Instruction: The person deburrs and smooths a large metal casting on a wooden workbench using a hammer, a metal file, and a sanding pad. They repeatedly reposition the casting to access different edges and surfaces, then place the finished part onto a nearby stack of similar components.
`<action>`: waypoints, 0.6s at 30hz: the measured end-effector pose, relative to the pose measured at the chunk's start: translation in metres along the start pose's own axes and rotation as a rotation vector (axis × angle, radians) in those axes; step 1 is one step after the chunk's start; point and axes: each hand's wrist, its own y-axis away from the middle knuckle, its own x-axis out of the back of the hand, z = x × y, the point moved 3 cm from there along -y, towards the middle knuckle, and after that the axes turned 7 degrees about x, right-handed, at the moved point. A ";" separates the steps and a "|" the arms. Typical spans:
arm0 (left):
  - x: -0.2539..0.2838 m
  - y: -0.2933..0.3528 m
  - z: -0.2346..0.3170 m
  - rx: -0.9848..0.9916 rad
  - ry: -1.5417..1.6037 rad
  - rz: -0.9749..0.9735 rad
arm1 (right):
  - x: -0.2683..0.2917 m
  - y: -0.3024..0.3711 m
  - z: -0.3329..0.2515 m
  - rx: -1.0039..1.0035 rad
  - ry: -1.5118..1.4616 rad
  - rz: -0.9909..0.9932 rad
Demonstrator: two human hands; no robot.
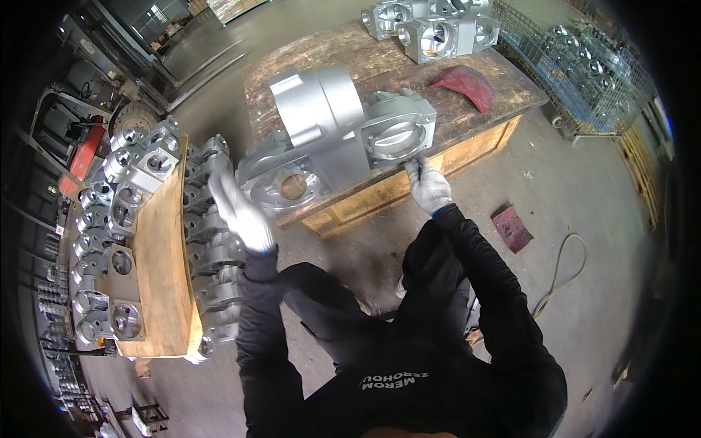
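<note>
A large silver metal casting [332,164] with round bores and a broad cylinder [318,102] on top lies at the near edge of a wooden workbench [292,55]. My left hand [239,210], in a white glove and blurred, is beside the casting's left end, its fingers stretched out and nothing seen in them. At the casting's right front corner is my gloved right hand [431,190]. Its fingers are curled closed, with a small dark thing at their tips that I cannot make out. Whether this hand touches the casting, I cannot tell.
More castings [449,33] and a curved red piece [465,86] sit on the bench. Several castings flank a wooden board [162,255] at left. A wire cage [591,80] with metal parts stands at far right. On the floor are another red piece [512,228] and a hose [558,277].
</note>
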 end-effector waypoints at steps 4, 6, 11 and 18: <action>-0.066 -0.072 0.085 -0.236 0.067 -0.189 | -0.006 -0.006 -0.002 -0.001 0.191 -0.034; -0.094 -0.091 0.110 -0.324 -0.184 -0.269 | -0.005 -0.009 0.002 -0.002 0.202 0.002; -0.125 -0.092 0.119 -0.229 -0.411 -0.434 | -0.005 -0.008 0.010 0.057 0.225 0.111; -0.129 -0.088 0.108 -0.320 -0.337 -0.320 | -0.042 -0.002 -0.028 -0.120 0.112 0.167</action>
